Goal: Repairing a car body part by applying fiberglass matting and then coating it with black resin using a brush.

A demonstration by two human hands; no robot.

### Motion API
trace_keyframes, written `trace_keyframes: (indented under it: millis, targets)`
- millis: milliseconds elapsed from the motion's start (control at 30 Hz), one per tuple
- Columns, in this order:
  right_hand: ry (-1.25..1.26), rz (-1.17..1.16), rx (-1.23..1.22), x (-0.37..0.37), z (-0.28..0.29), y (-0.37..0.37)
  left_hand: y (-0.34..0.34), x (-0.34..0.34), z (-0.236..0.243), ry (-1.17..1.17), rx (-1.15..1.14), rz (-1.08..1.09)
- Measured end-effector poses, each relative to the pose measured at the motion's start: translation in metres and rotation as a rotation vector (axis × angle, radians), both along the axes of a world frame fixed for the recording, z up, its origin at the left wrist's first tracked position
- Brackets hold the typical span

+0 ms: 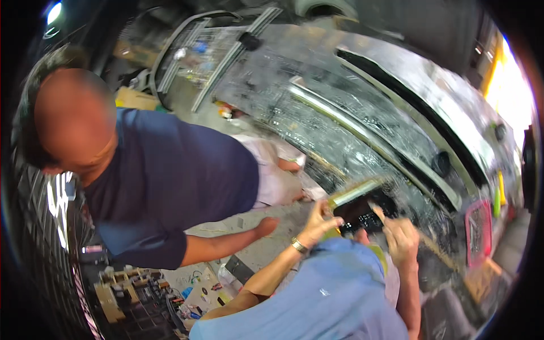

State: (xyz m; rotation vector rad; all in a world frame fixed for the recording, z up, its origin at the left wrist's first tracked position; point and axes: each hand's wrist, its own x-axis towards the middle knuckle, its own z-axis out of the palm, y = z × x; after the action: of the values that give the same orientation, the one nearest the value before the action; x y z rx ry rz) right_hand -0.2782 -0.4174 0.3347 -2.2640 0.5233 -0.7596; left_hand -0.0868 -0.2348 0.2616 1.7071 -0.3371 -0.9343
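Note:
My left hand (318, 228), with a metal watch on the wrist, is closed on the near left end of a dark, glossy piece with a pale gold edge (357, 194). Its thumb lies over the edge; what kind of thing the piece is, I cannot tell. To the right, my right hand (402, 239) is curled beside the dark surface. A short tan tip (378, 212) points from its fingers toward that surface; blur hides whether it is a finger or a small tool. My blue shirt (317, 294) covers part of the view below.
A person in a dark blue shirt (175, 181) stands close on my left. Long curved strips (362, 133) lie on a plastic-covered table (272, 68) ahead. A pink-rimmed basket (479, 232) stands at the right. Tools and small parts (198, 292) lie at lower left.

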Motion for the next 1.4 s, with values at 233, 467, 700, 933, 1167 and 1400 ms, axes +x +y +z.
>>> trace_keyframes:
  millis: [233,467,700,933,1167,1400]
  targets:
    - [0.128,0.114,-0.11,0.007,-0.023,-0.035,-0.02,-0.009,0.039,0.135,0.002,0.1]
    - [0.124,-0.044,-0.119,-0.013,-0.026,-0.034,-0.03,-0.026,0.02,0.148,-0.038,0.103]
    - [0.212,-0.038,0.058,0.004,-0.037,-0.024,-0.023,-0.014,0.016,0.219,-0.006,0.08]
    - [-0.04,-0.448,1.089,0.011,-0.061,-0.032,-0.024,0.024,-0.005,0.343,0.029,0.077]
    - [-0.351,-0.465,1.104,0.034,-0.052,-0.072,-0.017,0.069,0.0,0.354,0.041,0.121]
    - [0.09,-0.29,0.383,0.086,-0.084,-0.099,0.0,0.103,0.008,0.336,0.019,0.149]
